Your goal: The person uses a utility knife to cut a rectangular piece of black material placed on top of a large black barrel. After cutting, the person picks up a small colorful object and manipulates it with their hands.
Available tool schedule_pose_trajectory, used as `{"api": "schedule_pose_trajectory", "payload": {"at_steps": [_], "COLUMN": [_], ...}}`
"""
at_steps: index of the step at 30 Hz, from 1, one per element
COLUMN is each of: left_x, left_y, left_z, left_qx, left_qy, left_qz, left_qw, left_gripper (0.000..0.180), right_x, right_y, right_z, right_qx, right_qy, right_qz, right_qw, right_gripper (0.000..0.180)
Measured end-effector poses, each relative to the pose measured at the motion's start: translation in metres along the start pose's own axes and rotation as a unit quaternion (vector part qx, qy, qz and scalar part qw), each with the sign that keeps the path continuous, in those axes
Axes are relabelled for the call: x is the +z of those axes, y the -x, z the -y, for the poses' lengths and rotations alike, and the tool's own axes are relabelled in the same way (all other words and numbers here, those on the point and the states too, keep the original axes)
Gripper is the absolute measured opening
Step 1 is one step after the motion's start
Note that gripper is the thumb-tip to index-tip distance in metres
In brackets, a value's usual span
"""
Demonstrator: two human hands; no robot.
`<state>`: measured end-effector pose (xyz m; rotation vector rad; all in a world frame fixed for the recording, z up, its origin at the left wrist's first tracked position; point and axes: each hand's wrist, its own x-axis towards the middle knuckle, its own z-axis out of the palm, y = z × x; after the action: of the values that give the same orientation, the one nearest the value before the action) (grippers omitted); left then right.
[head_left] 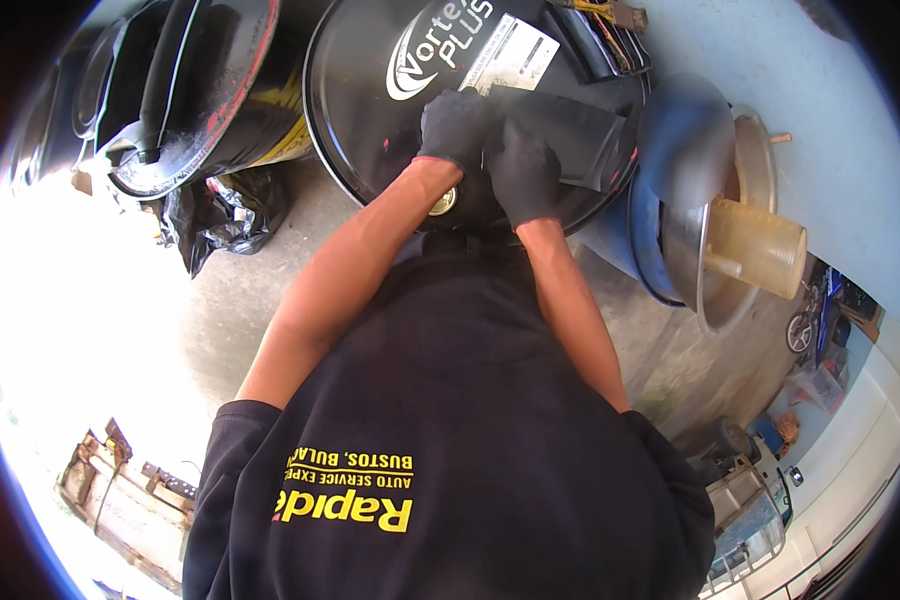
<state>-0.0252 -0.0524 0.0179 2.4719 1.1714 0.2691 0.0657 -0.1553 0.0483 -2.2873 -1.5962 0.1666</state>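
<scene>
Both my hands wear black gloves and are close together over the lid of a black drum (370,110). My left hand (455,125) is curled closed, its knuckles up, near a white paper label (515,55) on the lid. Just to its right, my right hand (523,170) is closed too, fingers pointing away from me. Beside and partly behind it lies a flat black sheet-like piece (575,135), one corner reaching toward my left fingers. What the fingers hold, if anything, is hidden, dark on dark. A gold-coloured bung cap (444,203) shows under my left wrist.
Another black drum (195,90) stands left, with a black plastic bag (220,220) below it. To the right, a blue drum (615,235) stands beside a metal basin (715,300) holding a yellowish plastic measuring jug (765,245). Dark items (605,40) sit at the lid's far right.
</scene>
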Motion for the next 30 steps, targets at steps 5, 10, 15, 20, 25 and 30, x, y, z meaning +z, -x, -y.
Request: {"api": "schedule_pose_trajectory", "payload": {"at_steps": [5, 10, 15, 20, 25, 30], "left_x": [0.003, 0.008, 0.009, 0.006, 0.004, 0.008], "left_y": [0.000, -0.001, -0.003, -0.002, -0.001, -0.001], "left_z": [0.004, 0.005, 0.007, 0.005, 0.006, 0.008], "left_qx": [0.002, -0.004, -0.010, -0.017, 0.005, 0.002], "left_qy": [-0.017, -0.018, -0.025, -0.004, 0.005, -0.007], "left_qz": [0.040, 0.040, 0.045, 0.049, 0.039, 0.042], "left_qw": [0.999, 0.999, 0.999, 0.999, 0.999, 0.999], "left_gripper": [0.039, 0.041, 0.029, 0.023, 0.028, 0.040], "right_x": [-0.003, -0.010, -0.006, -0.004, -0.001, -0.006], "right_y": [0.005, 0.011, 0.020, 0.029, 0.037, 0.044], "right_z": [0.002, 0.007, 0.005, 0.004, 0.002, 0.007], "right_qx": [0.025, 0.055, 0.084, 0.077, 0.066, 0.068], "right_qy": [-0.014, -0.020, -0.005, -0.059, -0.063, -0.037], "right_qz": [0.029, 0.056, 0.100, 0.070, 0.049, 0.073], "right_qw": [0.999, 0.997, 0.991, 0.993, 0.995, 0.994], "right_gripper": [0.025, 0.020, 0.020, 0.025, 0.027, 0.030]}}
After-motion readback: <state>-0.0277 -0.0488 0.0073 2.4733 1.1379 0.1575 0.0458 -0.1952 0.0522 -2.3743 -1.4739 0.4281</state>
